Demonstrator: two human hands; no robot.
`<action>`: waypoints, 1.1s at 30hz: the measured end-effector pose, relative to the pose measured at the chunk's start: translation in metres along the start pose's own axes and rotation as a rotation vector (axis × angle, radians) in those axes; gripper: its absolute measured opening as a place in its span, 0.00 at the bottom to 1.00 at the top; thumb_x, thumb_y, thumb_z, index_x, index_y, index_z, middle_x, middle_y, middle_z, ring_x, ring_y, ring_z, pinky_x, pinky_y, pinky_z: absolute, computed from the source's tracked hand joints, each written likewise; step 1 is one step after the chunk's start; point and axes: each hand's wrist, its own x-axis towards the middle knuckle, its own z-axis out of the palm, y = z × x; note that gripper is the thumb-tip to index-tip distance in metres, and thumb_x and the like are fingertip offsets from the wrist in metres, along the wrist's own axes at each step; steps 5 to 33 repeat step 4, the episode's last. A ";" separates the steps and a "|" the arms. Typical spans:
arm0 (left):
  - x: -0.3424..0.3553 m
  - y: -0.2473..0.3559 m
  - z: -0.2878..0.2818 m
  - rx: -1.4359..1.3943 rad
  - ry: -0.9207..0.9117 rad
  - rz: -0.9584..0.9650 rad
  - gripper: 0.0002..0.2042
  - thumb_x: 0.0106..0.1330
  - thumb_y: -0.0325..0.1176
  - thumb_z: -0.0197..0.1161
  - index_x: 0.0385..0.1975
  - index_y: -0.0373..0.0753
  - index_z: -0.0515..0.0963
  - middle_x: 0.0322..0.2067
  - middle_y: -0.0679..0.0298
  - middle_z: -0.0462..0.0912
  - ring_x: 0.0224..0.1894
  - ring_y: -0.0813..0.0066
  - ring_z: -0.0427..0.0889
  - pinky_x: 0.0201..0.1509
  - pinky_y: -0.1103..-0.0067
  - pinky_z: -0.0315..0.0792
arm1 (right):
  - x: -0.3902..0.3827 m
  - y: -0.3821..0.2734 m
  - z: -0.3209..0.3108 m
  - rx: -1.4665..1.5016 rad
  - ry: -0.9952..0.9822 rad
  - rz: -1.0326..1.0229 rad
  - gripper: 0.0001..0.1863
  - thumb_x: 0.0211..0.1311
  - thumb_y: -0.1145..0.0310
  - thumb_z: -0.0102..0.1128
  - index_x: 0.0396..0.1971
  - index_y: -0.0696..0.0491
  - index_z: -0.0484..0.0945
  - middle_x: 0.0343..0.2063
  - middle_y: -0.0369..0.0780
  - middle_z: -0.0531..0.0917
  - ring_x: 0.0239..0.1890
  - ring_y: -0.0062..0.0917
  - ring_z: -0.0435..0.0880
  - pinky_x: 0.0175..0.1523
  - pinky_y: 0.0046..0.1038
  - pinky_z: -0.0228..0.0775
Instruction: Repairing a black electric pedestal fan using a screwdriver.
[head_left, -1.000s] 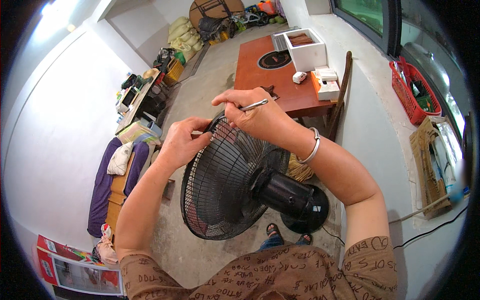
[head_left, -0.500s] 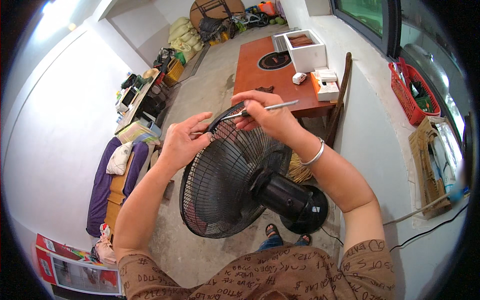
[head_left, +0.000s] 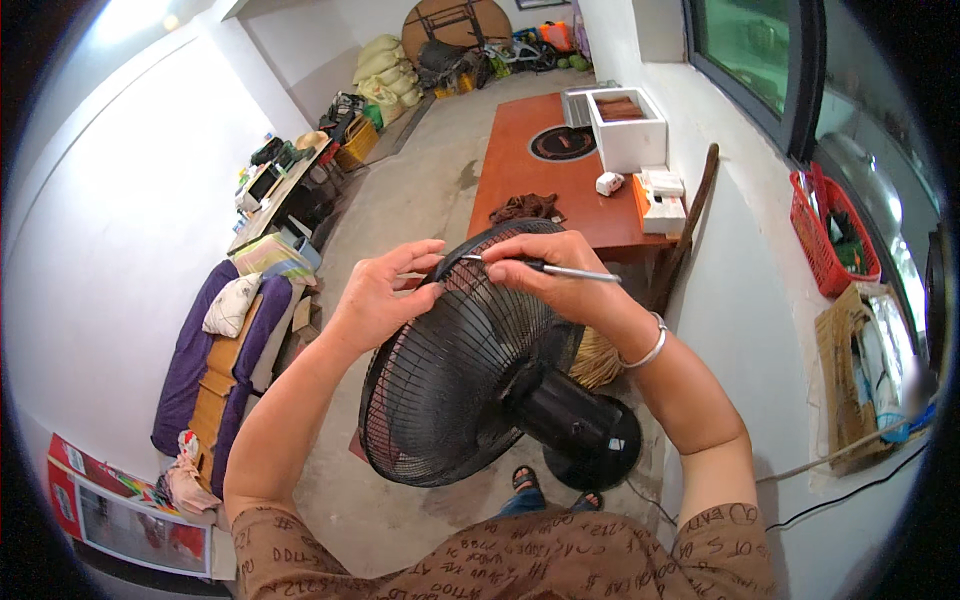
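A black fan [head_left: 450, 375] stands tilted in front of me, its wire grille turned away to the left and its motor housing and round base toward my right. My left hand [head_left: 380, 300] is closed at the upper left rim of the grille, thumb and fingers about the edge. In my right hand [head_left: 545, 265] is a slim screwdriver [head_left: 590, 274] with a silver and black body, pinched between thumb and fingers. Its thin tip points left and meets the grille's top rim, close to my left fingertips. Exactly what the tip touches is too small to make out.
Beyond the fan is a reddish-brown table [head_left: 500, 160] with a dark cloth [head_left: 528, 207], a white foam box [head_left: 630, 135] and a tissue box [head_left: 658, 205]. A wooden stick [head_left: 690, 225] leans by the right wall, near a red basket [head_left: 830, 235]. A straw broom [head_left: 597, 358] lies behind the fan.
Both hands and the screwdriver sit lower in the picture, with the screwdriver now sloping down to the right. Its tip stays at the grille rim. The view has shifted slightly.
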 end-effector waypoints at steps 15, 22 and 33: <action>-0.011 -0.010 -0.004 0.194 0.017 0.182 0.23 0.59 0.26 0.62 0.56 0.39 0.71 0.57 0.58 0.72 0.56 0.70 0.74 0.56 0.75 0.73 | 0.011 -0.032 -0.001 -0.297 -0.131 -0.055 0.10 0.57 0.67 0.63 0.36 0.56 0.83 0.27 0.43 0.85 0.30 0.27 0.86 0.37 0.24 0.75; -0.011 -0.010 -0.004 0.194 0.017 0.182 0.23 0.59 0.26 0.62 0.56 0.39 0.71 0.57 0.58 0.72 0.56 0.70 0.74 0.56 0.75 0.73 | 0.011 -0.032 -0.001 -0.297 -0.131 -0.055 0.10 0.57 0.67 0.63 0.36 0.56 0.83 0.27 0.43 0.85 0.30 0.27 0.86 0.37 0.24 0.75; -0.011 -0.010 -0.004 0.194 0.017 0.182 0.23 0.59 0.26 0.62 0.56 0.39 0.71 0.57 0.58 0.72 0.56 0.70 0.74 0.56 0.75 0.73 | 0.011 -0.032 -0.001 -0.297 -0.131 -0.055 0.10 0.57 0.67 0.63 0.36 0.56 0.83 0.27 0.43 0.85 0.30 0.27 0.86 0.37 0.24 0.75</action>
